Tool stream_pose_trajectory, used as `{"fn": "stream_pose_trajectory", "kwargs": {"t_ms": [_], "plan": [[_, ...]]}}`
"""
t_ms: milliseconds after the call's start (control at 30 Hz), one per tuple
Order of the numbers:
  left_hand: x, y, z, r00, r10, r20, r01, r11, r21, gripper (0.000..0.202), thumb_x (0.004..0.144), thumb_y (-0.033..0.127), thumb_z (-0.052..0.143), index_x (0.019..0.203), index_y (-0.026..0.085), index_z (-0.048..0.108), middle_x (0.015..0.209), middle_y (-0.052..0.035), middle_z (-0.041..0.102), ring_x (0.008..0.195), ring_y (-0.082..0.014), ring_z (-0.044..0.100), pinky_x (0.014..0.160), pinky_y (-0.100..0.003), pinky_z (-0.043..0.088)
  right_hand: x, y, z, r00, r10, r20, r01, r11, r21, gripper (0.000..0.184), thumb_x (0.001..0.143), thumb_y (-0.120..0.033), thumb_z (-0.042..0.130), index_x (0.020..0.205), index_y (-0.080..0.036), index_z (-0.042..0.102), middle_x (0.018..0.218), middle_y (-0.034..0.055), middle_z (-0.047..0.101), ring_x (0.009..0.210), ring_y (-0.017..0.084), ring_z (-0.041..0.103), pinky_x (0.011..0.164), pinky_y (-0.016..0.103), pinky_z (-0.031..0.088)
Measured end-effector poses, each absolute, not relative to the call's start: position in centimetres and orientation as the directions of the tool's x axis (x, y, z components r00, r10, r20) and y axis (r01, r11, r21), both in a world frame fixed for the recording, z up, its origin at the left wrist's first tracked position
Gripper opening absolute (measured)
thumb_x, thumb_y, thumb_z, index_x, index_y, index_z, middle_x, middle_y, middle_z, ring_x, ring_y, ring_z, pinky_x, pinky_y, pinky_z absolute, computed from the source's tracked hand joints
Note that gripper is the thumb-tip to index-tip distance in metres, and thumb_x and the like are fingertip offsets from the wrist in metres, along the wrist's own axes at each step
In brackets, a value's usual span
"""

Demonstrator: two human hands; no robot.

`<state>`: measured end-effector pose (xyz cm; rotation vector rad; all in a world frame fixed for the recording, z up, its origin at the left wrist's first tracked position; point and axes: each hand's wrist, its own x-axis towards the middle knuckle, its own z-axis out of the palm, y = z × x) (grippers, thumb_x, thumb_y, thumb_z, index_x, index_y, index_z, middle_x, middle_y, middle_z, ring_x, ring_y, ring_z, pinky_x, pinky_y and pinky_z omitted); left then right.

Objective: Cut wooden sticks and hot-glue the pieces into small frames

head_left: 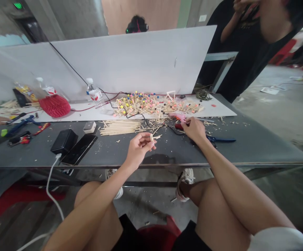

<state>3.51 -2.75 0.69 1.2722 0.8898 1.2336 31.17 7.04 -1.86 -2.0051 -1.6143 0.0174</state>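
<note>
My left hand (140,148) is raised just above the front of the table, its fingers pinching a short piece of wooden stick (152,137). Further right, my right hand (195,129) is closed around the rear of a pink glue gun (179,116) that lies low over the tabletop. A dark red handle-like part (179,126) shows by its fingertips; I cannot tell whether it belongs to the glue gun. Between and behind the hands lie loose thin wooden sticks (121,127). Behind them is a heap of sticks with coloured ball tips (138,104).
Blue-handled scissors (223,140) lie beside my right wrist. To the left are a phone (80,149), a black power brick (64,141), a small white box (89,127) and a red fan-shaped item (54,106). A plastic bottle (94,92) stands before the white partition (141,62). A person stands at right.
</note>
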Motion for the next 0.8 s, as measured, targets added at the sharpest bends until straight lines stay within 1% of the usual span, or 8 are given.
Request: {"fn": "stream_pose_trajectory", "kwargs": {"t_ms": [67, 167, 267, 333, 400, 500, 667, 800], "plan": [[3.4, -2.6, 0.6, 0.173, 0.97, 0.174, -0.148, -0.149, 0.978, 0.036, 0.078, 0.027, 0.076, 0.106, 0.014, 0.06, 0.088, -0.0077, 0.072, 0.069, -0.0154, 0.068, 0.062, -0.026, 0.048, 30.9, 7.5, -2.0, 0.276, 0.904, 0.326, 0.904, -0.129, -0.407, 0.037, 0.084, -0.034, 0.057, 0.111, -0.009, 0.064, 0.105, 0.0209, 0.069, 0.098, 0.032, 0.062, 0.085, 0.04, 0.045], [3.3, -2.3, 0.4, 0.167, 0.962, 0.214, -0.146, -0.191, 0.971, 0.035, 0.079, 0.028, 0.075, 0.108, 0.014, 0.061, 0.088, -0.0074, 0.072, 0.07, -0.0153, 0.067, 0.063, -0.026, 0.048, 29.4, 7.1, -1.0, 0.293, 0.839, 0.459, 0.909, -0.095, -0.407, 0.035, 0.083, -0.029, 0.058, 0.111, -0.009, 0.065, 0.115, 0.0243, 0.065, 0.109, 0.036, 0.057, 0.091, 0.046, 0.043], [3.2, -2.1, 0.2, 0.156, 0.965, 0.21, -0.175, -0.182, 0.968, 0.035, 0.08, 0.028, 0.075, 0.109, 0.014, 0.062, 0.089, -0.0082, 0.073, 0.069, -0.0148, 0.067, 0.062, -0.026, 0.047, 27.2, 4.9, 0.7, 0.13, 0.816, 0.563, 0.818, 0.232, -0.526, 0.024, 0.086, -0.026, 0.056, 0.102, -0.015, 0.069, 0.104, 0.0155, 0.07, 0.095, 0.028, 0.063, 0.087, 0.042, 0.047], [3.1, -2.1, 0.1, 0.163, 0.969, 0.185, -0.209, -0.15, 0.966, 0.037, 0.08, 0.029, 0.075, 0.111, 0.014, 0.062, 0.09, -0.0084, 0.073, 0.068, -0.0146, 0.067, 0.063, -0.026, 0.047, 25.5, 2.8, 1.8, -0.053, 0.839, 0.542, 0.619, 0.453, -0.641, 0.023, 0.085, -0.028, 0.061, 0.102, -0.017, 0.07, 0.091, 0.0087, 0.072, 0.08, 0.021, 0.066, 0.078, 0.035, 0.052], [3.2, -2.1, 0.1, 0.174, 0.972, 0.161, -0.25, -0.114, 0.962, 0.039, 0.078, 0.029, 0.077, 0.112, 0.014, 0.063, 0.088, -0.0074, 0.073, 0.068, -0.0147, 0.067, 0.063, -0.026, 0.047, 24.1, 0.6, 2.5, -0.247, 0.816, 0.523, 0.455, 0.574, -0.681, 0.027, 0.085, -0.03, 0.065, 0.109, -0.019, 0.069, 0.089, 0.0056, 0.072, 0.074, 0.017, 0.066, 0.072, 0.031, 0.053], [3.3, -2.3, 0.4, 0.179, 0.975, 0.132, -0.295, -0.075, 0.953, 0.041, 0.074, 0.028, 0.08, 0.109, 0.014, 0.064, 0.083, -0.0053, 0.073, 0.066, -0.0141, 0.066, 0.062, -0.025, 0.046, 22.7, -1.4, 3.0, -0.317, 0.774, 0.548, 0.358, 0.633, -0.687, 0.028, 0.084, -0.032, 0.069, 0.108, -0.018, 0.069, 0.087, 0.0047, 0.072, 0.071, 0.015, 0.065, 0.068, 0.028, 0.054], [3.4, -2.6, 0.8, 0.215, 0.968, 0.125, -0.32, -0.051, 0.946, 0.043, 0.072, 0.026, 0.081, 0.109, 0.014, 0.064, 0.082, -0.0047, 0.072, 0.064, -0.0148, 0.066, 0.059, -0.025, 0.045, 22.2, -1.4, 2.8, -0.296, 0.734, 0.611, 0.402, 0.676, -0.617, 0.011, 0.087, -0.027, 0.068, 0.09, -0.017, 0.071, 0.082, 0.0048, 0.072, 0.069, 0.014, 0.064, 0.066, 0.026, 0.051], [3.4, -2.6, 0.9, 0.227, 0.967, 0.115, -0.311, -0.04, 0.949, 0.042, 0.073, 0.027, 0.081, 0.108, 0.012, 0.064, 0.082, -0.0067, 0.073, 0.063, -0.0159, 0.067, 0.059, -0.026, 0.045, 22.3, -1.1, 2.9, -0.33, 0.68, 0.655, 0.41, 0.728, -0.549, 0.009, 0.089, -0.024, 0.065, 0.088, -0.018, 0.071, 0.082, 0.0046, 0.072, 0.07, 0.014, 0.063, 0.065, 0.026, 0.049]]}}
